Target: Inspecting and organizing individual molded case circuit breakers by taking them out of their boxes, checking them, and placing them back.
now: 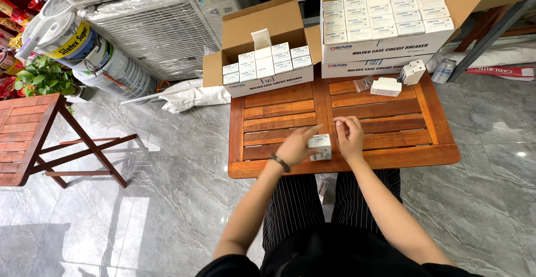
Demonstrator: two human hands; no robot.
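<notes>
Both hands on a small white box point(321, 146) at the near edge of the wooden table point(279, 118). Left hand point(296, 148) wrapped round it, right hand point(349, 137) pinching its side w/ fingertips. Bigger cartons point(268, 82) of boxes at the back.

White cartons point(385, 23) on table, rear.
</notes>
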